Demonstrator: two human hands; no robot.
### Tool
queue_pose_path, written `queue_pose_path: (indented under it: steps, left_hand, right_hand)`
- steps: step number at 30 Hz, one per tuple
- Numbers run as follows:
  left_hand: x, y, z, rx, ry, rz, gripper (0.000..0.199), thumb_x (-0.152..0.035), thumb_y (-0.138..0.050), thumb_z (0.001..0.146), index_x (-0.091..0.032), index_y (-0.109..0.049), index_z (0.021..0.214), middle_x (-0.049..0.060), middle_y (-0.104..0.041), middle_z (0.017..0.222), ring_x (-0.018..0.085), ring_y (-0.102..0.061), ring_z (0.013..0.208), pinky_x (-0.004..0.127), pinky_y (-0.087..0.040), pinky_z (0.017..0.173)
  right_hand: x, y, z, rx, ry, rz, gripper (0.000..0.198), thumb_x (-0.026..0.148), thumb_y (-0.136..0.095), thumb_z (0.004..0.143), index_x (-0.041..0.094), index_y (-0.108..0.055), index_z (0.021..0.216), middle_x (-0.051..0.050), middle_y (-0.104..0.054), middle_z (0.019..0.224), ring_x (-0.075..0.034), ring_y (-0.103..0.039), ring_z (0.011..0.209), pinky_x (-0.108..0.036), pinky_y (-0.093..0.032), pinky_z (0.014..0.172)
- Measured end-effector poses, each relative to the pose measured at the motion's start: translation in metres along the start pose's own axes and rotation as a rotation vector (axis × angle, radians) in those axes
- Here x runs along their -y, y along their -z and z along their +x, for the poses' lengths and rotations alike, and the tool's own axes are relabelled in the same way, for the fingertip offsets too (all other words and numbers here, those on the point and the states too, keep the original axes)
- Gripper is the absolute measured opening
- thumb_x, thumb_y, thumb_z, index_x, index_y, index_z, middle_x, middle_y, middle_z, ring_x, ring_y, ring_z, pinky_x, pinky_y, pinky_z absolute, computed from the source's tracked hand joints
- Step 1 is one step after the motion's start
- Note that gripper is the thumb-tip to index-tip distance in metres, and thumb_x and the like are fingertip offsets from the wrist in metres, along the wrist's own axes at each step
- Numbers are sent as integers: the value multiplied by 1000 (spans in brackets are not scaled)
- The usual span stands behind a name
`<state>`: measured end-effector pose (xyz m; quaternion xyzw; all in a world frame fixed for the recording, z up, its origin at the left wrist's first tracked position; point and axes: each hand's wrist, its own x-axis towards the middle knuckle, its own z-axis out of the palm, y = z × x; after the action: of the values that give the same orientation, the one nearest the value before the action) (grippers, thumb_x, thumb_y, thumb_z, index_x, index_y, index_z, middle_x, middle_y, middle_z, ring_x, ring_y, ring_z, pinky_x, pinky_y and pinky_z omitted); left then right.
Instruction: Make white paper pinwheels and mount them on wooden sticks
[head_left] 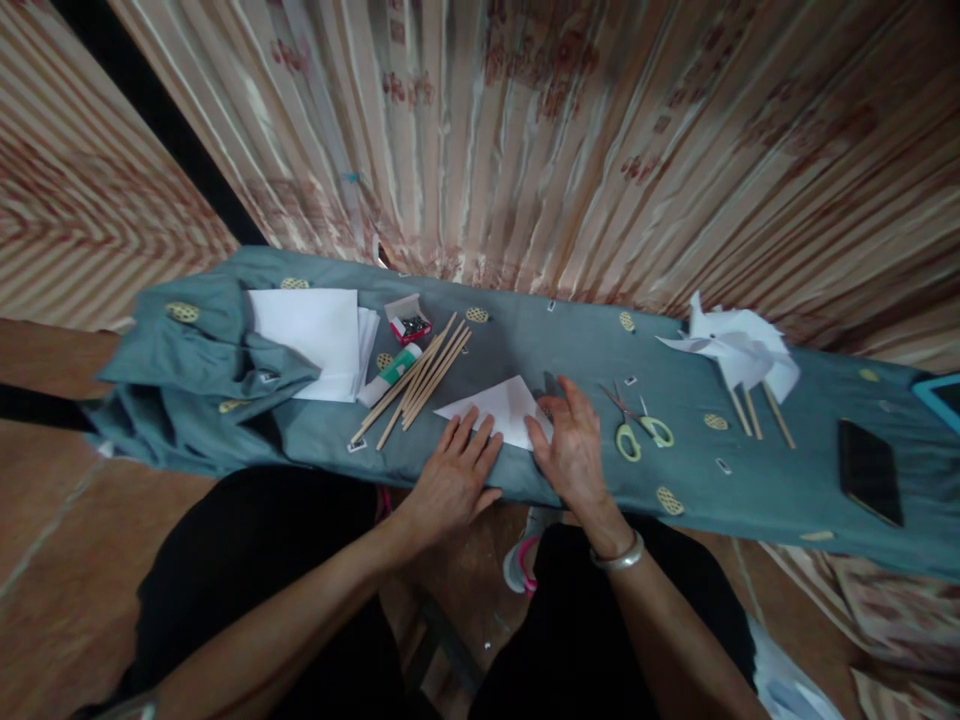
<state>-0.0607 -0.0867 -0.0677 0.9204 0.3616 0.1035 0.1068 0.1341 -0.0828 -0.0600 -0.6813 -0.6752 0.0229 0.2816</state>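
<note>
A white sheet of paper [511, 402], folded into a triangle, lies on the cloth-covered bench in front of me. My left hand [456, 465] rests flat with its fingers stretched over the paper's lower left edge. At the right corner of the paper is my right hand [574, 450], its thumb touching the sheet and its fingers apart. Just right of that hand lie scissors [637, 430] with light green handles, blades spread. To the left, several thin wooden sticks [431, 375] lie in a loose bundle beside a green and white glue stick [391, 374].
A stack of white paper [315, 340] lies at the left, near a small red box of pins [409, 320]. White paper pinwheels [739, 350] on sticks lie at the right. Farther right are a dark phone [870, 470] and a blue-edged device [941, 395]. A striped curtain [525, 150] hangs behind.
</note>
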Motion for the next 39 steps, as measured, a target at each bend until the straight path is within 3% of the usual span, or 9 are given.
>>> queue_pose_path:
  steps: [7, 16, 20, 25, 30, 34, 36, 39]
  left_hand:
    - [-2, 2, 1, 0, 19, 5, 68, -44, -63, 86, -8, -45, 140, 22, -40, 151, 40, -25, 145, 59, -24, 116]
    - [9, 7, -19, -41, 58, 78, 60, -37, -61, 88, -12, -47, 141, 19, -41, 151, 40, -29, 143, 58, -27, 115]
    - [13, 9, -32, -66, 89, 116, 59, -35, -60, 89, -11, -47, 141, 19, -41, 151, 40, -31, 143, 58, -27, 115]
    - [15, 8, -36, -91, 109, 123, 61, -36, -60, 88, -9, -45, 142, 20, -42, 151, 38, -31, 144, 57, -26, 116]
    - [17, 5, -36, -89, 82, 124, 63, -35, -61, 87, -9, -44, 142, 19, -40, 152, 39, -29, 144, 58, -24, 116]
    - [17, 4, -34, -102, 77, 122, 62, -35, -61, 87, -10, -44, 142, 18, -40, 152, 39, -29, 144, 61, -23, 115]
    - [16, 3, -31, -105, 86, 126, 62, -36, -60, 88, -12, -44, 142, 18, -40, 153, 39, -29, 143, 62, -23, 114]
    - [15, 4, -26, -95, 98, 131, 61, -36, -59, 88, -12, -45, 142, 18, -40, 153, 40, -30, 143, 61, -25, 113]
  right_hand:
    - [14, -8, -18, 48, 23, -45, 50, 44, -50, 91, 10, -53, 128, -27, -45, 145, -36, -42, 134, -55, -32, 106]
    - [-33, 8, -43, 52, -212, -25, 60, 46, -52, 86, 15, -45, 137, -22, -40, 149, -36, -39, 137, -57, -34, 106]
    - [-52, 18, -54, 18, -260, 14, 57, 42, -51, 84, 14, -50, 133, -22, -43, 146, -35, -41, 135, -56, -36, 107]
    - [-62, 25, -60, -20, -216, 96, 52, 35, -49, 83, 12, -54, 129, -22, -46, 143, -35, -41, 135, -56, -37, 107]
    - [-52, 34, -57, -15, -139, 195, 44, 35, -41, 89, 15, -57, 126, -18, -62, 129, -29, -56, 122, -51, -42, 105]
    - [-38, 35, -44, 64, -219, 275, 48, 46, -45, 88, 14, -62, 120, -17, -70, 115, -28, -67, 100, -47, -51, 92]
    - [-33, 33, -35, 113, -254, 327, 45, 49, -50, 86, 17, -66, 112, -15, -72, 107, -27, -68, 92, -43, -53, 85]
    - [-30, 27, -24, 134, -265, 430, 34, 48, -59, 78, 20, -71, 93, -11, -72, 106, -26, -67, 94, -40, -53, 84]
